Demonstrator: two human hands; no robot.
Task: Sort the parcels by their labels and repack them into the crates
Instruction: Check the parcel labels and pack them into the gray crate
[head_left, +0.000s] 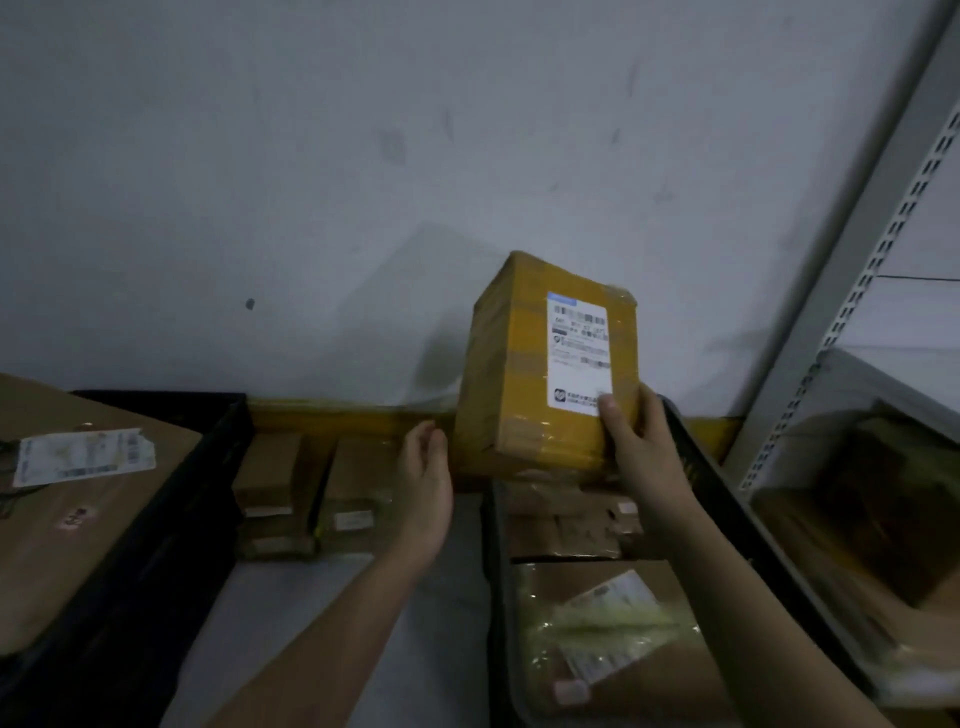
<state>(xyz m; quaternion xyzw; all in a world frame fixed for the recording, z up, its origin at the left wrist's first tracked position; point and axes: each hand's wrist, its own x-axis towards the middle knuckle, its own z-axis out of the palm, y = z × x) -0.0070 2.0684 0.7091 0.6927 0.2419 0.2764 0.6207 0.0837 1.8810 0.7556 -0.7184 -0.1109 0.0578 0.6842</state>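
Note:
A yellow-taped cardboard parcel (511, 364) with a white label is held up in front of the wall, above the right black crate (727, 499). My right hand (641, 447) grips its lower right corner, thumb on the label. My left hand (426, 467) hovers just left of the parcel's bottom edge, fingers relaxed, holding nothing. The right crate holds several brown parcels, one with a crinkled label (608, 623). The left black crate (171, 514) carries a large flat brown parcel (67, 530) with a white label.
Several small brown boxes (311, 493) lie on the grey floor between the crates, against the yellow-striped wall base. A grey metal shelf upright (852, 270) stands at right, with wrapped goods (857, 509) on its low shelf. The picture is dim and blurred.

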